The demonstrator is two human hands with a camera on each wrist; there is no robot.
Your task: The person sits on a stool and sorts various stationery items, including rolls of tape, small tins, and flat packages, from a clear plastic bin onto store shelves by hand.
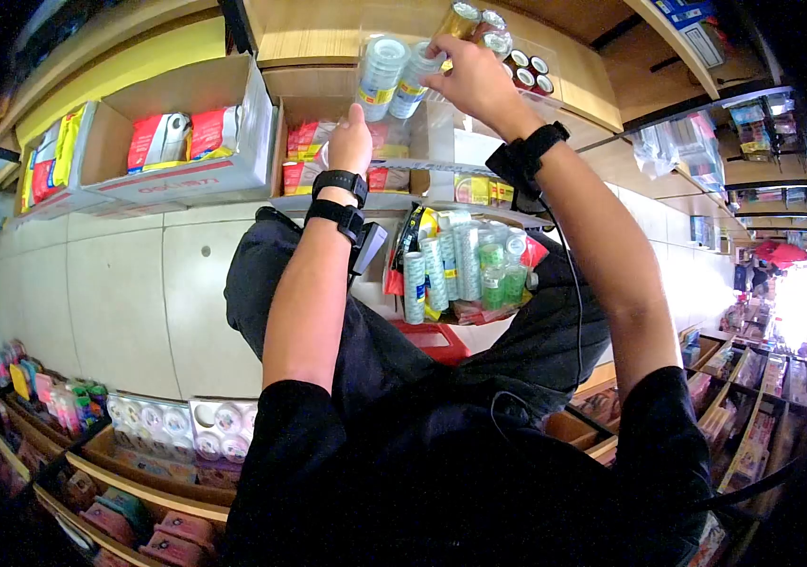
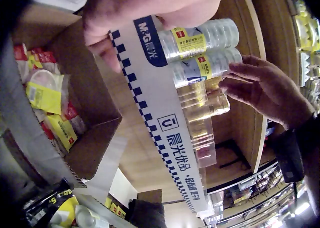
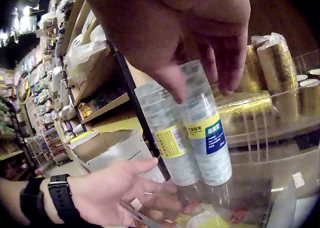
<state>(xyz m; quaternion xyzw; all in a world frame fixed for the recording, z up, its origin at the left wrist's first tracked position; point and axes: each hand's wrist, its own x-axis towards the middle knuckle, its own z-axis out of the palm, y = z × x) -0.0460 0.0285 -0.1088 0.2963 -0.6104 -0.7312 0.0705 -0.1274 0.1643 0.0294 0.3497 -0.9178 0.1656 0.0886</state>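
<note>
Two clear tape stacks with yellow labels (image 1: 378,93) (image 3: 172,140) stand side by side in a transparent bin on the shelf. The right hand (image 1: 479,83) (image 2: 272,88) (image 3: 185,38) touches the top of the right-hand stack (image 1: 410,85) (image 2: 195,69) (image 3: 209,133), thumb on one side and fingers on the other. The left hand (image 1: 350,144) (image 2: 150,8) (image 3: 112,188) is at the bin's front edge, where a white printed strip (image 2: 155,105) runs; its fingers curl over that edge in the left wrist view. Gold rolls (image 1: 460,21) (image 2: 212,105) (image 3: 277,63) stand beside the stacks.
Open cartons (image 1: 186,170) (image 2: 95,138) with red and yellow packs stand to the left. A bag of tape rolls (image 1: 465,265) lies between the person's legs, above a red object (image 1: 432,342). Brown rolls (image 1: 528,71) are right of the gold ones; shelving (image 1: 668,38) surrounds.
</note>
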